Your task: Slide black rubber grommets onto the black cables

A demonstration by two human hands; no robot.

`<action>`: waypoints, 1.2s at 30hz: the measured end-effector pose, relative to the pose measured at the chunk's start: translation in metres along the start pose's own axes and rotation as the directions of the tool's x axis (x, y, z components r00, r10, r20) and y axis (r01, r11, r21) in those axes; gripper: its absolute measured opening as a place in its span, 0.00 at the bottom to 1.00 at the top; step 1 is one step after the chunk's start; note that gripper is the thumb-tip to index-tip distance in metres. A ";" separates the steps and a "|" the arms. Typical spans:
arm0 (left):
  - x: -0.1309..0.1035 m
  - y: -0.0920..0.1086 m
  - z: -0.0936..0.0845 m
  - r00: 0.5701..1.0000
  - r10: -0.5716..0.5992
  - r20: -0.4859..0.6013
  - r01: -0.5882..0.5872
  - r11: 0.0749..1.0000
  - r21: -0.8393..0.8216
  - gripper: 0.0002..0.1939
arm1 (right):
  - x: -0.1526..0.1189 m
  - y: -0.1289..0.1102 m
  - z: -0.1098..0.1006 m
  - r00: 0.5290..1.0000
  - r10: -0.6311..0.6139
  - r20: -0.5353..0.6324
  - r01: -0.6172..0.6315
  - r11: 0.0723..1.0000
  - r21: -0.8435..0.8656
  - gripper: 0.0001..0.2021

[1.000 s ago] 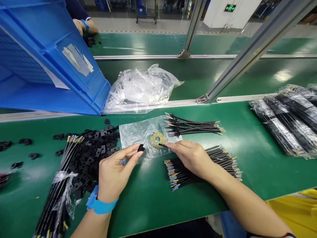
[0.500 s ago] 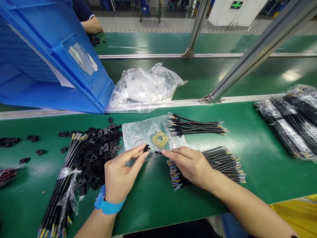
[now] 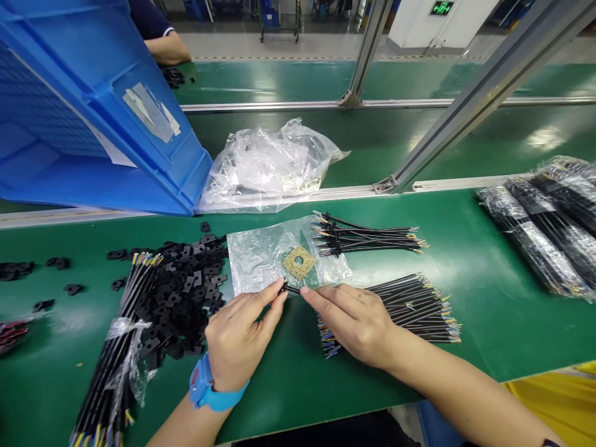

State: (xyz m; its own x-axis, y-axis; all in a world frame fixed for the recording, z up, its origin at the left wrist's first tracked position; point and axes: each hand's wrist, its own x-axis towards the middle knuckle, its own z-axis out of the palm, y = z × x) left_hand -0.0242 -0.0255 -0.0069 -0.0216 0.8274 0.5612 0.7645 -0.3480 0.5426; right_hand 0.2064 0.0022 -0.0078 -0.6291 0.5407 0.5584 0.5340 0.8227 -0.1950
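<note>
My left hand (image 3: pixel 244 332), with a blue wrist strap, pinches a small black plastic piece (image 3: pixel 282 285) between thumb and fingertips. In my right hand (image 3: pixel 356 320) is a short black cable (image 3: pixel 293 290), whose end meets the black piece; the fingers hide much of both. Beneath my right hand lies a row of black cables (image 3: pixel 410 304) with stripped, coloured wire ends. Behind it rests a smaller group of cables (image 3: pixel 372 237) with black pieces near their left ends. A heap of loose black pieces (image 3: pixel 186 285) spreads to the left of my left hand.
A yellowish sponge (image 3: pixel 299 263) with a hole lies on a flat clear bag (image 3: pixel 246 248). At left is a tied cable bundle (image 3: pixel 112 354). A blue crate (image 3: pixel 153 112), crumpled plastic bag (image 3: pixel 274 161) and metal post (image 3: pixel 465 99) stand behind. Wrapped bundles (image 3: pixel 540 230) lie right. Another person's arm (image 3: pixel 170 48) shows beyond.
My left hand has moved right and slightly down, toward my right hand. The black piece now meets the cable's end, covering the coloured wires that showed before.
</note>
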 end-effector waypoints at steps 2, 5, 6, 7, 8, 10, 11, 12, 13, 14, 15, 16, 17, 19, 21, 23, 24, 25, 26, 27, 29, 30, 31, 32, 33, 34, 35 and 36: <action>-0.001 0.000 0.000 0.988 -0.138 0.074 0.147 0.978 -0.145 0.08 | 0.001 0.001 -0.002 0.999 -0.022 -0.024 0.022 1.000 -0.011 0.24; 0.002 0.000 0.000 0.896 -0.363 0.257 0.441 0.799 -0.409 0.12 | 0.003 0.003 -0.007 0.996 -0.033 -0.081 0.031 0.999 -0.030 0.18; 0.004 0.000 0.000 0.859 -0.406 0.312 0.511 0.721 -0.468 0.15 | 0.003 0.004 -0.009 0.995 -0.039 -0.097 0.035 0.999 -0.035 0.15; 0.005 0.000 0.000 0.830 -0.432 0.354 0.558 0.658 -0.505 0.17 | 0.004 0.004 -0.011 0.993 -0.047 -0.107 0.042 0.998 -0.040 0.14; 0.007 -0.001 0.000 0.811 -0.441 0.385 0.585 0.620 -0.523 0.19 | 0.004 0.004 -0.012 0.992 -0.055 -0.115 0.050 0.998 -0.046 0.13; 0.008 -0.001 0.001 0.801 -0.418 0.428 0.596 0.612 -0.519 0.18 | 0.005 0.004 -0.015 0.991 -0.062 -0.115 0.056 0.997 -0.051 0.13; 0.009 -0.002 0.001 0.808 -0.396 0.435 0.584 0.634 -0.507 0.15 | 0.005 0.005 -0.016 0.992 -0.061 -0.112 0.056 0.997 -0.046 0.14; 0.008 -0.002 0.000 0.822 -0.373 0.430 0.560 0.667 -0.491 0.13 | 0.005 0.005 -0.016 0.992 -0.059 -0.111 0.055 0.998 -0.033 0.14; 0.008 -0.003 0.000 0.841 -0.345 0.417 0.525 0.705 -0.476 0.11 | 0.006 0.005 -0.016 0.993 -0.051 -0.110 0.050 0.999 -0.012 0.12; 0.008 -0.003 -0.001 0.862 -0.312 0.399 0.484 0.743 -0.462 0.09 | 0.006 0.004 -0.015 0.993 -0.037 -0.113 0.039 0.999 0.016 0.10; 0.007 -0.003 -0.001 0.883 -0.275 0.380 0.437 0.779 -0.451 0.07 | 0.007 0.004 -0.014 0.993 -0.019 -0.115 0.024 0.999 0.048 0.08; 0.007 -0.004 -0.002 0.903 -0.234 0.361 0.387 0.809 -0.442 0.06 | 0.008 0.004 -0.013 0.993 0.001 -0.115 0.008 0.996 0.084 0.06; 0.007 -0.004 -0.003 0.920 -0.189 0.343 0.335 0.834 -0.438 0.05 | 0.009 0.004 -0.012 0.994 0.024 -0.108 -0.011 0.993 0.121 0.05; 0.007 -0.004 -0.004 0.943 -0.102 0.316 0.241 0.865 -0.441 0.03 | 0.010 0.003 -0.011 0.995 0.067 -0.075 -0.052 0.980 0.193 0.05; 0.008 -0.003 -0.004 0.955 -0.034 0.296 0.170 0.878 -0.448 0.03 | 0.011 0.002 -0.010 0.995 0.092 -0.035 -0.080 0.962 0.261 0.07; 0.009 -0.003 -0.004 0.957 0.010 0.289 0.127 0.883 -0.452 0.03 | 0.011 0.002 -0.010 0.994 0.107 -0.007 -0.099 0.944 0.314 0.08; 0.009 -0.002 -0.003 0.957 0.025 0.288 0.113 0.884 -0.454 0.03 | 0.010 0.001 -0.009 0.994 0.110 0.001 -0.104 0.937 0.333 0.09; 0.009 -0.002 -0.003 0.957 0.039 0.287 0.101 0.883 -0.458 0.03 | 0.010 0.001 -0.008 0.994 0.113 0.007 -0.109 0.932 0.347 0.09; 0.009 -0.001 -0.002 0.956 0.051 0.289 0.093 0.882 -0.463 0.03 | 0.009 0.001 -0.007 0.993 0.117 0.013 -0.114 0.927 0.357 0.10; 0.009 -0.001 -0.001 0.955 0.062 0.290 0.085 0.880 -0.467 0.04 | 0.008 0.000 -0.006 0.992 0.123 0.021 -0.122 0.923 0.364 0.10; 0.009 0.000 -0.001 0.953 0.078 0.292 0.073 0.879 -0.472 0.04 | 0.007 0.000 -0.004 0.991 0.129 0.036 -0.133 0.918 0.375 0.10; 0.009 0.000 0.000 0.953 0.082 0.292 0.069 0.879 -0.472 0.04 | 0.006 0.000 -0.004 0.991 0.129 0.041 -0.135 0.916 0.379 0.11; 0.009 0.000 0.000 0.953 0.086 0.291 0.065 0.879 -0.472 0.04 | 0.006 -0.001 -0.003 0.991 0.128 0.045 -0.135 0.914 0.382 0.11; 0.009 0.001 0.000 0.953 0.090 0.291 0.061 0.879 -0.473 0.04 | 0.006 -0.001 -0.003 0.991 0.124 0.046 -0.132 0.913 0.386 0.11; 0.010 0.001 0.000 0.953 0.094 0.289 0.058 0.879 -0.474 0.03 | 0.006 -0.001 -0.003 0.992 0.122 0.046 -0.130 0.912 0.390 0.11; 0.010 0.002 0.000 0.953 0.096 0.289 0.055 0.878 -0.475 0.03 | 0.006 -0.001 -0.002 0.992 0.120 0.048 -0.129 0.910 0.394 0.11; 0.010 0.002 0.000 0.952 0.099 0.288 0.053 0.879 -0.475 0.03 | 0.006 -0.001 -0.002 0.992 0.120 0.050 -0.130 0.908 0.398 0.11; 0.010 0.003 0.000 0.952 0.100 0.288 0.051 0.879 -0.475 0.03 | 0.006 -0.001 -0.002 0.991 0.121 0.051 -0.131 0.906 0.402 0.11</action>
State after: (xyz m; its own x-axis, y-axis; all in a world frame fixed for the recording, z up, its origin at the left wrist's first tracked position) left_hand -0.0221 -0.0177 0.0000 0.2419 0.8800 0.4086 0.3650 -0.4728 0.8021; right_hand 0.2035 0.0043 -0.0025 -0.5880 0.6446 0.4887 0.3396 0.7451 -0.5740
